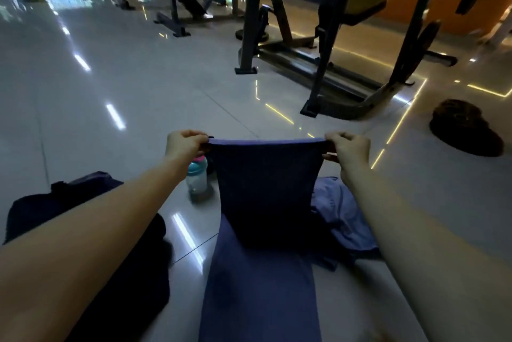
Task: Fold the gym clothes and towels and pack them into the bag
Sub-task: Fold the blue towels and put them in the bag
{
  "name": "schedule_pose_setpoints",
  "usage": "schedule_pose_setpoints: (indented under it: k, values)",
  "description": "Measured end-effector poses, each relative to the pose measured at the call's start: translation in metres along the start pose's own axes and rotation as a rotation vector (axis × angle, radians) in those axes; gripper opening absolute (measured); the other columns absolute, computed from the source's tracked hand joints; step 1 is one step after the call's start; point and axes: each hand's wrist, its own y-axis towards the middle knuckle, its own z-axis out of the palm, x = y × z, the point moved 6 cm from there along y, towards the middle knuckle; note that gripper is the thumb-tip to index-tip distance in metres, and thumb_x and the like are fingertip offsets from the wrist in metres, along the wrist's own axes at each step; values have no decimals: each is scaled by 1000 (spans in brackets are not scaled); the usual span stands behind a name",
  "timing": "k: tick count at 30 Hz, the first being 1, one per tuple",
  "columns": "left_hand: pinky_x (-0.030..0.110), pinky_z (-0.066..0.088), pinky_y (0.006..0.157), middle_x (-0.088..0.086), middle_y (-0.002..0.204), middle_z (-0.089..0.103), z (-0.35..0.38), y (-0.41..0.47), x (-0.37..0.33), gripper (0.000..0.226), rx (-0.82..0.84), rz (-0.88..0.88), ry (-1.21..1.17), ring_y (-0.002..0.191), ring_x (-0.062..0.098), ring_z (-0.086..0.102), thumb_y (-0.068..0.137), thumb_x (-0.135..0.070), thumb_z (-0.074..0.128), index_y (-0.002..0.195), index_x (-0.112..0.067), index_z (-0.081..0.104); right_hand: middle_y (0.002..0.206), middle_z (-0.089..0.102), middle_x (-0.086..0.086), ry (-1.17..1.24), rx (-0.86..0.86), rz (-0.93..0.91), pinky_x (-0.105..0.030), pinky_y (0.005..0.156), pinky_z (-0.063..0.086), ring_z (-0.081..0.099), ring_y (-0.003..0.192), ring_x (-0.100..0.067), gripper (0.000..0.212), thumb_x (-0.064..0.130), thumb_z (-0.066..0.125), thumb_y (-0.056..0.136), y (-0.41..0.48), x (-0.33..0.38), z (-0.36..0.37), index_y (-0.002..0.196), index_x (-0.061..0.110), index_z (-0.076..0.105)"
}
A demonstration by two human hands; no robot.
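The left hand (184,145) and right hand (349,149) pinch the top corners of the blue cloth (263,189), holding it up over the floor (138,78). Folding seems barely begun; a lilac garment (343,214) lies crumpled beside it.

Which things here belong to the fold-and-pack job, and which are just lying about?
Job:
- blue cloth, top edge pinched by left hand and right hand
- lilac garment, crumpled beside it
- dark pile at left; bag or clothes, cannot tell

Lying about:
- water bottle
- brown heap
- gym machines
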Motion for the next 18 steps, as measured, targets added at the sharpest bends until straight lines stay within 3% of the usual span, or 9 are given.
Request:
schedule_pose_setpoints:
  k: [2, 5, 8, 11, 15, 18]
  values:
    - [38, 58, 77, 15, 79, 67, -1, 1, 26, 17, -3, 7, -27, 67, 23, 68, 89, 8, 63, 83, -7, 69, 74, 66, -12, 2, -2, 26, -28, 51, 54, 68, 63, -23, 12, 0, 65, 89, -3, -26, 1, 80, 7, 67]
    - [29, 59, 66, 16, 82, 67, -2, -15, 73, 18, 25, -85, -99, 70, 24, 68, 89, 9, 61, 93, -8, 65, 65, 63, -9, 46, -62, 95, -25, 45, 52, 65, 54, -19, 16, -5, 62, 90, -18, -68, -9, 78, 6, 65]
    - [21, 54, 51, 13, 73, 63, -1, -36, 118, 18, 104, -295, -220, 62, 19, 63, 90, 8, 57, 94, -10, 58, 51, 62, -1, 27, -113, 173, -24, 40, 51, 59, 49, -22, 17, -6, 60, 90, -41, -104, -31, 77, 5, 64]
    - [18, 46, 46, 10, 65, 60, -1, -56, 146, 10, 271, -553, -141, 59, 15, 48, 89, 1, 53, 83, -5, 58, 55, 63, -6, -32, 39, 334, -27, 44, 54, 60, 47, -23, 13, -6, 58, 92, -69, -122, -47, 88, 4, 66]
    - [19, 53, 49, 6, 76, 52, -12, -84, 158, 9, 467, -800, -67, 54, 13, 62, 90, -1, 54, 83, -7, 56, 75, 66, -16, -134, 294, 601, -30, 51, 56, 68, 57, -21, 7, -1, 60, 93, -98, -128, -63, 96, -2, 67]
    - [19, 55, 50, 8, 71, 66, -22, -112, 174, 12, 514, -895, 21, 53, 13, 64, 91, 1, 52, 82, -5, 58, 85, 72, -19, -345, 459, 835, -29, 57, 60, 73, 68, -23, 12, 1, 63, 93, -122, -145, -79, 100, -7, 68]
